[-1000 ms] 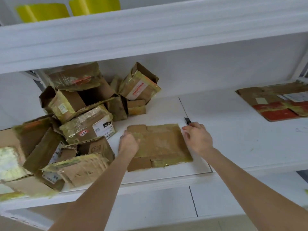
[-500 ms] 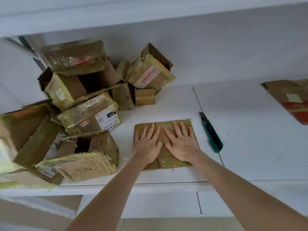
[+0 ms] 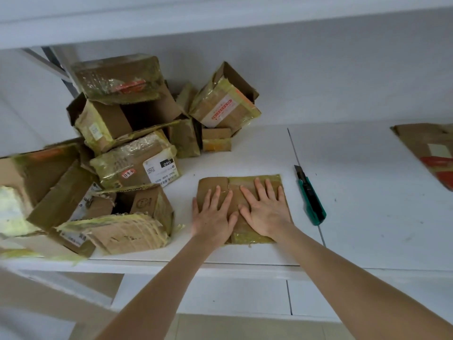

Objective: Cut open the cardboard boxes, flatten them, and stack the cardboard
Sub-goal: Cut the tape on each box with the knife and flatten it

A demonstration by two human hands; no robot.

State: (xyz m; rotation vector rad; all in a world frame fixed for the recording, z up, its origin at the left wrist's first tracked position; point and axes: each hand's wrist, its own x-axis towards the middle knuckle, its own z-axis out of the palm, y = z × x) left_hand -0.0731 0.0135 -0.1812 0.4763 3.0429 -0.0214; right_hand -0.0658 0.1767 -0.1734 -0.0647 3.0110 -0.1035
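A flattened brown cardboard box (image 3: 245,184) with yellowish tape lies on the white shelf (image 3: 367,192) in front of me. My left hand (image 3: 214,215) presses flat on its left half, fingers straight and spread. My right hand (image 3: 266,211) presses flat on its right half beside the left, thumbs nearly touching. A green utility knife (image 3: 311,198) with its blade out lies on the shelf just right of the cardboard, apart from both hands. A stack of flattened cardboard (image 3: 431,153) lies at the far right edge of the view.
A heap of taped, torn cardboard boxes (image 3: 117,168) fills the shelf's left side up to the back wall. One labelled box (image 3: 147,165) sits close to the flattened piece. An upper white shelf (image 3: 220,18) hangs overhead. The shelf's front edge (image 3: 220,266) runs under my forearms.
My right hand has let go of the knife, which now lies on the shelf. Both hands moved onto the flattened cardboard and press it down. The view tilted downward.
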